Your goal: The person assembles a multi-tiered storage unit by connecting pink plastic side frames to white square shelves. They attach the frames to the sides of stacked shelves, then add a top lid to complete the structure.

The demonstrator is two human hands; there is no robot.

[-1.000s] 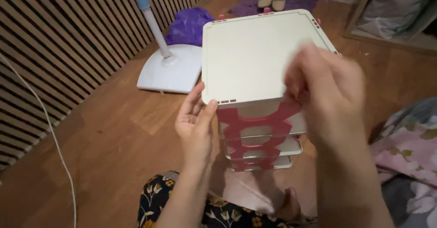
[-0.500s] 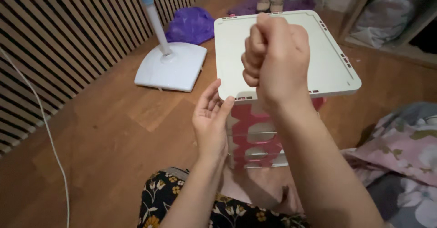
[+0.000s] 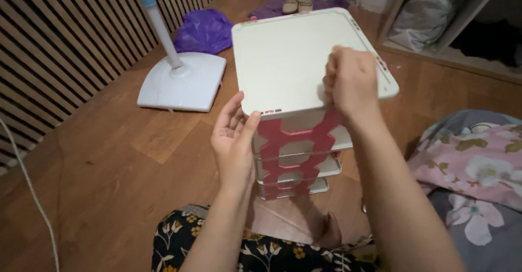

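Note:
A small white plastic shelf unit (image 3: 293, 54) with a flat top and pink lattice side panels (image 3: 291, 141) stands on the wooden floor in front of me. My left hand (image 3: 234, 136) is open, its palm pressed against the unit's near left corner just under the top. My right hand (image 3: 350, 82) is closed in a loose fist, resting on the front right edge of the top panel, above the pink panel. Nothing shows inside the fist. Lower white shelves (image 3: 296, 177) are visible beneath.
A white flat mop head (image 3: 182, 82) with its pole stands on the floor to the left, a purple bag (image 3: 204, 30) behind it. A slatted wall runs along the left. A floral blanket (image 3: 470, 169) lies at right. Shoes (image 3: 298, 1) sit far back.
My right hand has come down from a raised fist over the top panel to its front right edge. My left hand stays at the left corner.

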